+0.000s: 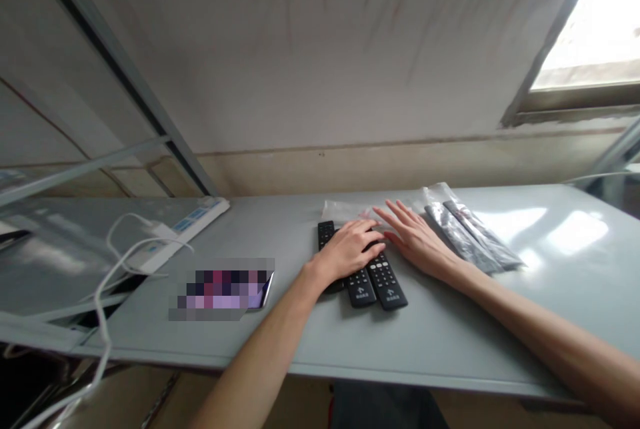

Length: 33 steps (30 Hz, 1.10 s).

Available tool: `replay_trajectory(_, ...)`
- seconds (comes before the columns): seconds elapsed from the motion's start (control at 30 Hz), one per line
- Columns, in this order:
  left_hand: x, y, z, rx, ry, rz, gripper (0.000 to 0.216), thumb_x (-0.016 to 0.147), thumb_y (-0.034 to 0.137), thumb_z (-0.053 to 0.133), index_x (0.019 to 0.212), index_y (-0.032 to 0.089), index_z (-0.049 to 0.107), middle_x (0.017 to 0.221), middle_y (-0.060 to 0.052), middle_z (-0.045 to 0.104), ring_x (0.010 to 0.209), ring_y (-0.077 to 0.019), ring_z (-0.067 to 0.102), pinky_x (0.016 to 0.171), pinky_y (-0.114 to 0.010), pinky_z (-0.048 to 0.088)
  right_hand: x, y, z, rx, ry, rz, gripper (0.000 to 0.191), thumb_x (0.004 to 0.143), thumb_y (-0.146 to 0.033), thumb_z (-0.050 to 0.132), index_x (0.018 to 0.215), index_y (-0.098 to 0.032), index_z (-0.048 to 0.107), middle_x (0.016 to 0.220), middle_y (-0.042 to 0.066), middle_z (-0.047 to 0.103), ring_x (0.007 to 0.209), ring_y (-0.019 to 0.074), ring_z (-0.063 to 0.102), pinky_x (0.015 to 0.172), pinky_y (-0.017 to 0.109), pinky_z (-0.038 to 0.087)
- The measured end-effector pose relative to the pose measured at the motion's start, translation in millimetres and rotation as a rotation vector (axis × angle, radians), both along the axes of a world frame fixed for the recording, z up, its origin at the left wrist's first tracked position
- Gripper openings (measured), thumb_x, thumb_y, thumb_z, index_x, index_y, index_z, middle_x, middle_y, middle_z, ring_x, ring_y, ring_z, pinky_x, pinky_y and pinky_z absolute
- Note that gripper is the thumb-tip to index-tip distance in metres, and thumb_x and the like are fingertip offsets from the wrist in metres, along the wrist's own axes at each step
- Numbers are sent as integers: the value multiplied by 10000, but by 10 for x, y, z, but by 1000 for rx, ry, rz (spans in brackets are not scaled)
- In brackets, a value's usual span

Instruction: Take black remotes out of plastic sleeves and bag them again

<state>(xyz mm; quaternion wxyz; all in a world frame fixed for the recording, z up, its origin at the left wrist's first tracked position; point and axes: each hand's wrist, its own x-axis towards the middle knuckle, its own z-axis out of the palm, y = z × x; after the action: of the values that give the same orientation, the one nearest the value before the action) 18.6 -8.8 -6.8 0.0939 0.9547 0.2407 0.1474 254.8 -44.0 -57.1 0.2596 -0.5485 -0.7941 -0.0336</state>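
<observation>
Three black remote controls lie side by side on the grey table: a left one [325, 231], a middle one [361, 291] and a right one [390, 289]. Across them rests my left hand [350, 248], palm down, its fingers stretched to the right and slightly apart; it covers their middle parts. My right hand [413, 236] is open just right of the remotes, with fingers spread over the table and some clear plastic. Behind my left hand lies a clear plastic bag [336, 210]. Right of my right hand are dark remotes in clear plastic sleeves [467, 232].
A phone [257, 292], partly blurred out, lies on the table [295, 216] at the left. Beyond it a white power strip [193, 222] carries a charger and a looping white cable [103, 316]. Metal frame posts [165, 126] and a wall border the table.
</observation>
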Motion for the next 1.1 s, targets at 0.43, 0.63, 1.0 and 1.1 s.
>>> replay_trajectory(0.43,-55,60,0,34,-90,71,361,1104,244,518,1447,190,618,1522,-112,631,1451,-233,563,1276,-451,422,-39,-9,77,158,-121,64,222,1042,-170,549,962,-182,756,971,109,779,837,250,692,779,386,530)
replay_trajectory(0.63,-63,67,-43,81,-76,97,456,1076,173,527,1532,175,536,1578,-127,574,1481,-252,532,1285,-469,417,-35,-54,100,346,-15,44,134,1044,-183,595,968,-200,703,925,79,739,853,238,642,765,363,505)
replay_trajectory(1.0,-118,169,-64,199,-153,177,480,984,41,558,1427,195,664,1558,-125,598,1507,-254,497,1287,-496,403,-151,-303,359,598,10,199,217,955,-53,709,1096,-217,682,1006,76,750,903,228,667,838,401,536)
replay_trajectory(1.1,-113,185,-72,216,-179,205,405,1040,75,514,1378,197,702,1490,-93,657,1473,-243,527,1271,-480,417,-135,-333,396,611,0,182,300,949,-49,711,1195,-220,691,1041,88,749,934,242,668,864,418,545)
